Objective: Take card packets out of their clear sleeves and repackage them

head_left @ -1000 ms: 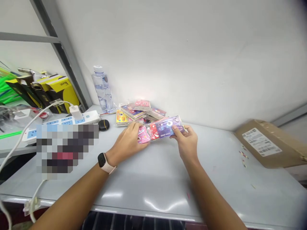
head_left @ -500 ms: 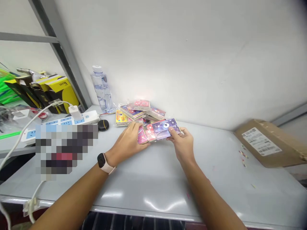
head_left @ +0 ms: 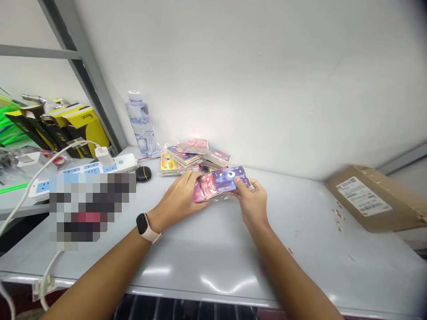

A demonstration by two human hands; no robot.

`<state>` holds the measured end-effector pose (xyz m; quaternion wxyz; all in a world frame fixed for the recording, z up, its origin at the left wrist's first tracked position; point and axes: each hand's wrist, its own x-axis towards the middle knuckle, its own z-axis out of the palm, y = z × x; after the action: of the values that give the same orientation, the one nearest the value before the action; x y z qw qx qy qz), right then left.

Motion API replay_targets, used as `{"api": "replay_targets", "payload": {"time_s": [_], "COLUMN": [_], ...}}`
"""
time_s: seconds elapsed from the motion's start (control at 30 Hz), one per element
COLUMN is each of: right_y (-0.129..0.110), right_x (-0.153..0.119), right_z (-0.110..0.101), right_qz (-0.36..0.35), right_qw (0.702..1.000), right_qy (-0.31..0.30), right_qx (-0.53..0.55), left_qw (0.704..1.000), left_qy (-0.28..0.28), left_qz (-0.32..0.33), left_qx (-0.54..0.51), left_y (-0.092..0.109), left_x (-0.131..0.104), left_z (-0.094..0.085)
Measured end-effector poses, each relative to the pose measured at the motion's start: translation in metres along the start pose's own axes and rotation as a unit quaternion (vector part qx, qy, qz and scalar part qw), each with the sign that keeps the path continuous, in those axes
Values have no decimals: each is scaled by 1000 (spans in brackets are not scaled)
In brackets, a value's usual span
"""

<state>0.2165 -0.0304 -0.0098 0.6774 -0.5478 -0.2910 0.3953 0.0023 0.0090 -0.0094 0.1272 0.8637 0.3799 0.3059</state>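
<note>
Fanned pink, red & purple glossy card packets (head_left: 220,183) now squeezed closer together vs earlier, just above grey worktop (head_left: 213,249); left hand (head_left: 176,200) & right hand (head_left: 252,201) fingers grip their ends. Heap of colourful packets (head_left: 193,156) just behind

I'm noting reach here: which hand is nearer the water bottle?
Left. The left hand lies below and right of the water bottle; the right hand is farther right.

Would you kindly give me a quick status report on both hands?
Left hand and right hand both gripping the overlapped card packs. Packs just above the table. Loose pile of packs right behind.
</note>
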Motion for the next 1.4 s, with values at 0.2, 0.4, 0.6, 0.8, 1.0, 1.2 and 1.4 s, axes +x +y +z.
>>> {"api": "replay_targets", "payload": {"time_s": [0.2, 0.4, 0.6, 0.8, 1.0, 1.2, 1.4], "right_y": [1, -6, -17, -22, -7, 8, 4], "right_x": [-2, -8, 10, 17, 5, -14, -15], "right_z": [1, 3, -12, -22, -13, 3, 1], "right_qz": [14, 36, -15, -73, -100, -201, -214], "right_qw": [1000, 980, 999, 995, 971, 881, 903], "right_qy": [-6, -172, -23, -12, -50, -219, -165], "right_qx": [3, -93, -21, -73, -212, -369, -336], "left_qw": [1000, 1000, 999, 999, 999, 999, 1000], "left_qy": [0, 10, 17, 16, 15, 2, 21], "left_qz": [-4, -12, -24, -35, -21, -23, -11], "left_qx": [3, 20, 21, 28, 25, 30, 16], "left_y": [1, -1, -3, -3, 0, 5, 1], "left_x": [0, -1, 0, 0, 0, -1, 0], "left_z": [1, 0, -1, -2, -2, 2, 2]}}
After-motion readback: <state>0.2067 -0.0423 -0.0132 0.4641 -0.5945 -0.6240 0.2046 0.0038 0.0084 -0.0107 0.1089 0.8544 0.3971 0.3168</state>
